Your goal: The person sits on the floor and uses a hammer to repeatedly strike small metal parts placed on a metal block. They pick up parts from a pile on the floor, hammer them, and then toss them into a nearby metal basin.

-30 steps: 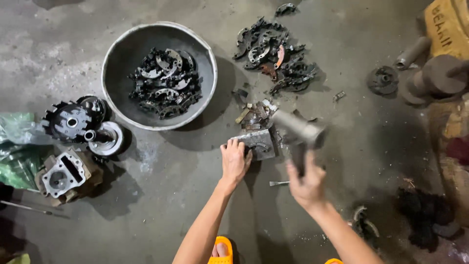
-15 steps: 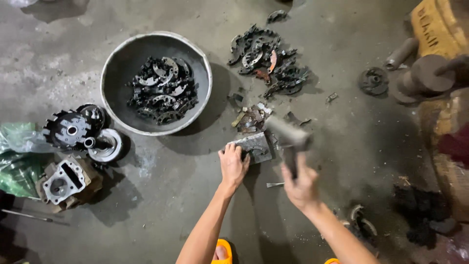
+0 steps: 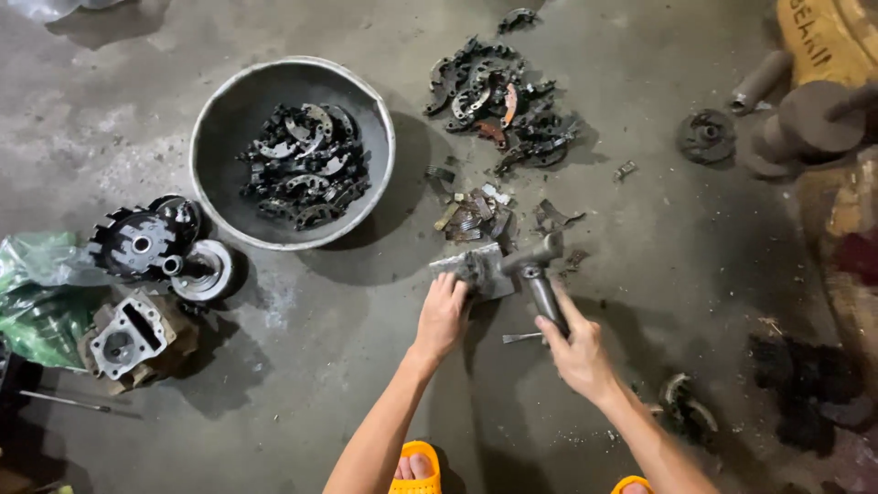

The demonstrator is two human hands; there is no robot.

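My right hand (image 3: 574, 346) grips the handle of a metal hammer (image 3: 541, 274), whose head rests down on a grey metal block (image 3: 476, 270) lying on the concrete floor. My left hand (image 3: 443, 311) holds the near edge of that block, steadying it. Just beyond the block lies a small heap of broken flat pieces (image 3: 476, 220). A thin metal rod (image 3: 521, 338) lies on the floor between my two hands.
A round metal basin (image 3: 219, 174) holds several dark curved brake parts. A loose pile of similar parts (image 3: 503, 101) lies at the top. Gears and an engine cylinder (image 3: 123, 334) sit at the left beside a green bag (image 3: 37, 302). Rusty machine parts (image 3: 805, 119) stand right.
The hammer was raised a second ago and has swung down onto the block. My left hand has stayed on the block.
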